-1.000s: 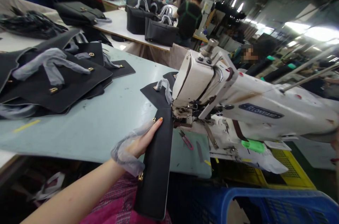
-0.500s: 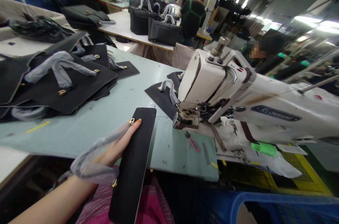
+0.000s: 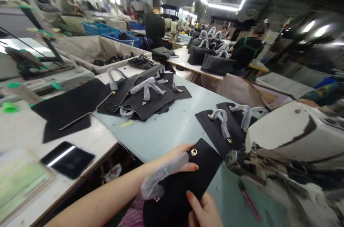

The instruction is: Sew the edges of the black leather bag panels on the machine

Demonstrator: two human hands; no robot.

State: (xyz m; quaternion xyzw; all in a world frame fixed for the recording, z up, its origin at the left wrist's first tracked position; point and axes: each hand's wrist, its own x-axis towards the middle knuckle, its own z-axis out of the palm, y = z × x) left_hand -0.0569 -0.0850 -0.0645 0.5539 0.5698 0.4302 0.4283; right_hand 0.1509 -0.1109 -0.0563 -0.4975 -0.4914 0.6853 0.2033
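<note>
My left hand (image 3: 172, 160) grips the upper left edge of a black bag panel (image 3: 193, 180) with a gold ring and a handle wrapped in clear film (image 3: 158, 178). My right hand (image 3: 202, 211) holds the panel's lower edge, thumb on top. The panel sits at the near edge of the pale blue sewing table (image 3: 172, 126), just left of the white sewing machine (image 3: 295, 137). Two more black panels with wrapped handles (image 3: 228, 126) lie beside the machine head.
A pile of black panels (image 3: 142, 98) lies at the table's far left, larger black sheets (image 3: 70, 105) on the white bench, a phone (image 3: 67, 157) near me. Pink snips (image 3: 248, 200) lie by the machine. Finished black bags (image 3: 209, 60) and other people stand behind.
My head has turned left and up, showing more of the room. The panel has swung away from the machine toward me, and my right hand has come in to hold its lower edge.
</note>
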